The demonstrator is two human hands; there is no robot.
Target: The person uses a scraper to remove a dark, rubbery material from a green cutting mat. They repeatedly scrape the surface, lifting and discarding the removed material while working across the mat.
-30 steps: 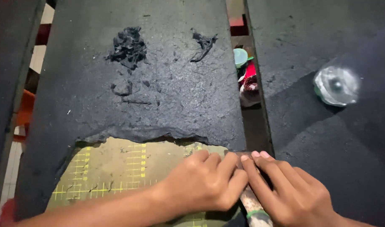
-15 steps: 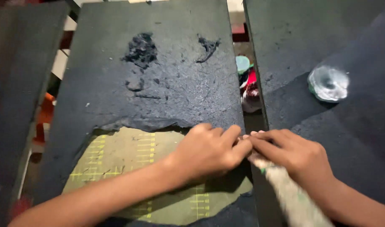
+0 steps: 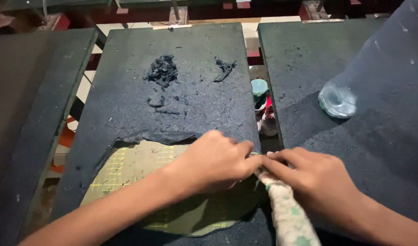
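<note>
My left hand point(image 3: 213, 163) and my right hand point(image 3: 309, 175) meet fingertip to fingertip at the right edge of a dark, grainy-coated board point(image 3: 181, 91). Both pinch the tip of a pale cloth-wrapped stick point(image 3: 288, 214) with green marks, which runs down toward the bottom edge. Under my left hand the dark coating is peeled away, baring a yellow-green gridded mat point(image 3: 131, 168). A ragged lip of lifted coating point(image 3: 159, 136) borders the bare patch.
Two clumps of scraped dark material point(image 3: 162, 70) point(image 3: 225, 67) lie on the far part of the board. A clear plastic bottle point(image 3: 339, 100) lies on the right board point(image 3: 309, 59). Small bottles with a teal cap point(image 3: 260, 87) sit in the gap. Another dark board point(image 3: 31, 105) lies left.
The view has shifted lower. My hands have moved up to the board's right edge and drawn together, and more of the cloth-wrapped stick shows below them.
</note>
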